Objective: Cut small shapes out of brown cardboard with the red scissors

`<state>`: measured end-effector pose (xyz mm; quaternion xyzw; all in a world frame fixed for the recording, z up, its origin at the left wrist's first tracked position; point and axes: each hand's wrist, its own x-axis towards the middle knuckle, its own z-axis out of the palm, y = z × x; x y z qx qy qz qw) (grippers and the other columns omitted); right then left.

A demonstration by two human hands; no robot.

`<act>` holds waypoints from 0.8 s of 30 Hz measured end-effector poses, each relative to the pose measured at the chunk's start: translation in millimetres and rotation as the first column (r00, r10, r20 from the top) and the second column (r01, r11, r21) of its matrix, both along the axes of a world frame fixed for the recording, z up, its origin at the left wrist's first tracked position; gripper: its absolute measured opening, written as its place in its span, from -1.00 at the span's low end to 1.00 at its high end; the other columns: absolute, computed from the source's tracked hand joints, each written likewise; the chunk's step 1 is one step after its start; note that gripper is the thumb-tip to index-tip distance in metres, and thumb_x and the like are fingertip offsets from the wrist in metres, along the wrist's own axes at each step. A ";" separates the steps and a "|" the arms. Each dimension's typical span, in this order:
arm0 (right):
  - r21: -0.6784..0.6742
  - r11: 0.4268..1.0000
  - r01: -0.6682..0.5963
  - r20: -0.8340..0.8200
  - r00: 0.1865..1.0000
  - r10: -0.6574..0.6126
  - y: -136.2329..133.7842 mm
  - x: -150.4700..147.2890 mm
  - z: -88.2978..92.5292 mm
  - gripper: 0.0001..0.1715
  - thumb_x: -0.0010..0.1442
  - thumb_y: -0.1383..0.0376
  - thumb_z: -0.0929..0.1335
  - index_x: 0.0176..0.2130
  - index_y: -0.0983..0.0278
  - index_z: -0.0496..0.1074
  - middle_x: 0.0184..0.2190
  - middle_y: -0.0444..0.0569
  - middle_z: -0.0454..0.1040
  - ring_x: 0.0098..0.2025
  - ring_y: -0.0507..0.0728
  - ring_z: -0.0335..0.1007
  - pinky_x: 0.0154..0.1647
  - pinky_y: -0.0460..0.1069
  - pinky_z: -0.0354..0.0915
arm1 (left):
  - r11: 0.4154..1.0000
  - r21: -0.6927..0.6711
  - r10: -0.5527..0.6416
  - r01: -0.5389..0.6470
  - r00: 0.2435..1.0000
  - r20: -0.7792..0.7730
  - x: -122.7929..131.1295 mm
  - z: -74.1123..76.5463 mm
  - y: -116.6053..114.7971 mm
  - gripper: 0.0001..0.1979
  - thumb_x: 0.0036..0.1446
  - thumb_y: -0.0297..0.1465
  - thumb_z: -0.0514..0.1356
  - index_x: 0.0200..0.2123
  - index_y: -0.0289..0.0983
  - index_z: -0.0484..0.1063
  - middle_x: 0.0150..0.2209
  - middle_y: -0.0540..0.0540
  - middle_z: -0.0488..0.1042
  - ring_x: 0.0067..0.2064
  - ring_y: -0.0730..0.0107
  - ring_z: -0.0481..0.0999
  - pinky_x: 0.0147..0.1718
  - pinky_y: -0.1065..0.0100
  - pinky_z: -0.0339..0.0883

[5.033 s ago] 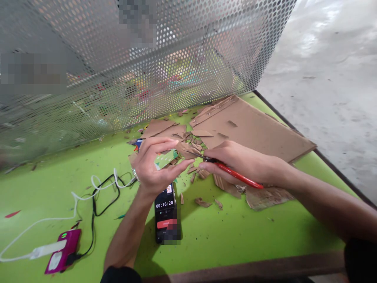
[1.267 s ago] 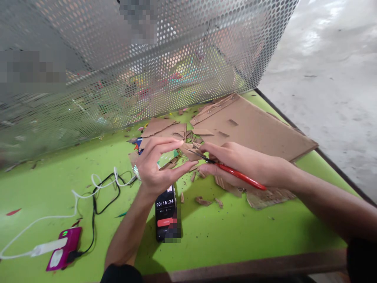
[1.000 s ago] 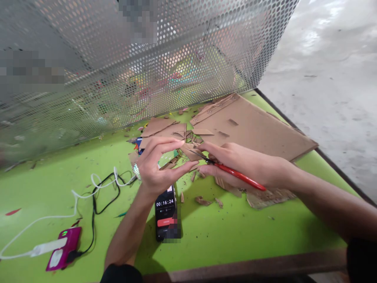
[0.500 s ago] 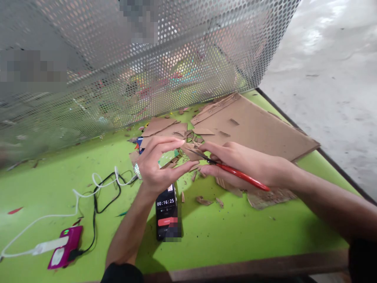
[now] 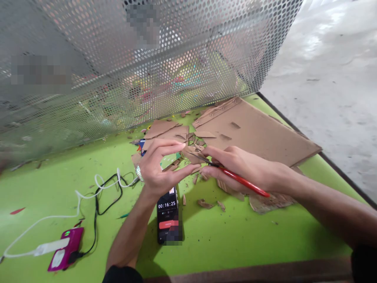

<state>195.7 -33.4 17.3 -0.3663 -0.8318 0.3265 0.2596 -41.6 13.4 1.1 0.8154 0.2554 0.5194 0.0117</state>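
Note:
My left hand (image 5: 159,167) is closed, pinching a small piece of cardboard (image 5: 191,158) between its thumb and fingertips. My right hand (image 5: 235,167) grips red-handled scissors (image 5: 244,182), whose thin dark blades point left and lie against that piece. How far the blades are apart is hard to make out. Beneath and behind both hands, several cardboard scraps (image 5: 205,203) litter the green table (image 5: 229,239). Beyond my right hand lies a large flat cardboard sheet (image 5: 265,137), with smaller cut pieces (image 5: 161,129) to its left.
A perforated metal screen (image 5: 176,70) rises along the table's far side. Below my left hand a phone (image 5: 167,216) shows a timer. To the left are a magenta power bank (image 5: 66,249), a white cable (image 5: 44,217) and a black cable (image 5: 96,208). The table's edge runs along the right.
The whole view has shifted slightly, with everything appearing a little lower and to the right. Both hands keep their hold on the cardboard and the scissors.

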 end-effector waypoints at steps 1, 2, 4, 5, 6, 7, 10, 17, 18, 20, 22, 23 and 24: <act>-0.002 1.000 0.002 -0.002 1.000 -0.002 -0.2 -0.2 0.6 -0.63 0.53 0.12 0.25 0.04 0.39 0.38 -0.63 -0.30 0.23 -0.62 -0.02 0.10 -0.50 -0.05 -0.02 | 1.000 0.000 -0.001 0.001 1.000 0.003 -0.1 0.2 0.0 -0.45 -0.15 -0.24 0.62 -0.07 -0.16 0.56 -0.15 -0.03 0.64 -0.17 0.28 0.66 -0.20 0.22 0.61; 0.000 1.000 0.004 -0.006 1.000 -0.004 -0.3 -0.4 0.9 -0.63 0.53 0.12 0.25 0.05 0.40 0.38 -0.63 -0.31 0.23 -0.62 -0.02 0.11 -0.50 -0.05 -0.02 | 1.000 0.002 -0.004 0.004 1.000 0.008 -0.2 0.3 0.0 -0.45 -0.15 -0.24 0.62 -0.07 -0.16 0.56 -0.16 -0.03 0.64 -0.17 0.28 0.66 -0.20 0.22 0.61; 0.004 1.000 0.003 -0.017 1.000 -0.003 -0.4 -1.0 0.7 -0.63 0.54 0.13 0.25 0.05 0.40 0.38 -0.64 -0.31 0.22 -0.62 -0.02 0.12 -0.50 -0.05 -0.01 | 1.000 0.010 -0.011 0.010 1.000 0.016 -0.4 0.6 0.0 -0.45 -0.15 -0.24 0.62 -0.08 -0.18 0.56 -0.16 -0.04 0.64 -0.17 0.28 0.66 -0.20 0.23 0.61; 0.007 1.000 0.001 -0.023 1.000 -0.001 -0.4 -1.4 0.3 -0.64 0.54 0.14 0.25 0.05 0.40 0.38 -0.64 -0.31 0.22 -0.62 -0.02 0.13 -0.50 -0.05 0.00 | 1.000 0.011 -0.009 0.009 1.000 0.015 -0.4 0.8 -0.2 -0.45 -0.14 -0.23 0.62 -0.08 -0.18 0.55 -0.16 -0.04 0.64 -0.17 0.28 0.66 -0.20 0.23 0.61; 0.011 1.000 -0.001 -0.030 1.000 0.001 -0.2 -1.8 -0.2 -0.64 0.54 0.14 0.25 0.04 0.40 0.38 -0.64 -0.31 0.23 -0.62 -0.02 0.13 -0.50 -0.06 0.01 | 1.000 0.011 -0.002 0.002 1.000 0.013 -0.3 1.1 -0.6 -0.46 -0.13 -0.23 0.61 -0.08 -0.18 0.55 -0.16 -0.04 0.64 -0.17 0.28 0.66 -0.20 0.22 0.61; 0.015 1.000 -0.003 -0.034 0.999 0.003 -0.1 -2.2 -0.7 -0.65 0.54 0.15 0.25 0.04 0.40 0.37 -0.64 -0.31 0.23 -0.63 -0.01 0.14 -0.50 -0.06 0.02 | 1.000 0.008 0.008 -0.008 1.000 0.010 -0.2 1.5 -1.1 -0.47 -0.12 -0.22 0.61 -0.09 -0.17 0.55 -0.16 -0.03 0.64 -0.17 0.29 0.66 -0.20 0.22 0.61; 0.017 1.000 0.000 -0.038 0.999 0.001 0.3 -2.9 -1.8 -0.68 0.53 0.16 0.25 0.02 0.37 0.37 -0.61 -0.27 0.29 -0.60 0.00 0.19 -0.50 -0.06 0.03 | 0.999 0.004 0.042 -0.042 0.999 0.010 0.6 2.9 -3.1 -0.50 -0.08 -0.18 0.59 -0.10 -0.13 0.54 -0.18 -0.01 0.63 -0.19 0.28 0.66 -0.20 0.20 0.61; -0.016 1.000 0.025 0.034 0.999 -0.024 -1.8 -1.2 2.0 -0.61 0.53 0.06 0.25 -0.01 0.35 0.35 -0.60 -0.23 0.32 -0.62 0.01 0.18 -0.54 -0.05 -0.03 | 0.999 0.044 0.004 -0.005 1.000 0.012 0.8 1.4 -1.2 -0.47 -0.12 -0.24 0.61 -0.09 -0.15 0.54 -0.18 -0.03 0.63 -0.18 0.28 0.66 -0.22 0.24 0.60; -0.034 0.999 0.028 0.052 0.998 -0.026 -2.2 -0.8 3.2 -0.61 0.53 0.05 0.24 -0.03 0.34 0.35 -0.60 -0.23 0.32 -0.62 0.01 0.17 -0.54 -0.05 -0.03 | 0.998 0.059 -0.004 0.003 1.000 0.008 0.8 0.7 -0.4 -0.45 -0.14 -0.26 0.62 -0.08 -0.17 0.54 -0.17 -0.03 0.63 -0.18 0.28 0.66 -0.22 0.25 0.60; -0.062 0.998 0.029 0.077 0.997 -0.024 -3.0 -0.2 5.1 -0.60 0.54 0.03 0.23 -0.02 0.34 0.33 -0.60 -0.23 0.31 -0.62 0.01 0.16 -0.54 -0.05 -0.05 | 0.997 0.078 -0.001 0.002 1.000 -0.007 1.1 -0.5 0.5 -0.43 -0.17 -0.26 0.63 -0.08 -0.18 0.54 -0.17 -0.04 0.64 -0.19 0.28 0.66 -0.23 0.25 0.60; -0.072 0.997 0.022 0.091 0.996 -0.016 -3.3 0.3 5.9 -0.60 0.54 0.03 0.22 -0.01 0.33 0.31 -0.60 -0.24 0.31 -0.62 0.01 0.15 -0.54 -0.05 -0.06 | 0.997 0.081 -0.001 0.002 1.000 -0.019 1.7 -0.8 0.7 -0.44 -0.16 -0.26 0.62 -0.08 -0.18 0.54 -0.18 -0.04 0.64 -0.19 0.28 0.66 -0.23 0.24 0.60; -0.073 0.997 0.017 0.096 0.995 -0.010 -3.4 0.4 5.8 -0.60 0.54 0.02 0.22 -0.01 0.32 0.30 -0.59 -0.24 0.32 -0.62 0.01 0.15 -0.54 -0.05 -0.06 | 0.997 0.082 -0.006 0.008 1.000 -0.020 2.1 -0.7 0.6 -0.44 -0.15 -0.26 0.62 -0.08 -0.18 0.54 -0.18 -0.04 0.64 -0.19 0.28 0.66 -0.23 0.23 0.60; -0.072 0.997 0.014 0.100 0.995 -0.007 -3.5 0.6 5.6 -0.60 0.54 0.02 0.22 -0.02 0.32 0.29 -0.59 -0.24 0.32 -0.62 0.01 0.15 -0.54 -0.05 -0.06 | 0.997 0.082 -0.011 0.013 1.000 -0.021 2.5 -0.4 0.3 -0.45 -0.14 -0.26 0.62 -0.08 -0.18 0.54 -0.18 -0.04 0.64 -0.19 0.28 0.66 -0.23 0.23 0.60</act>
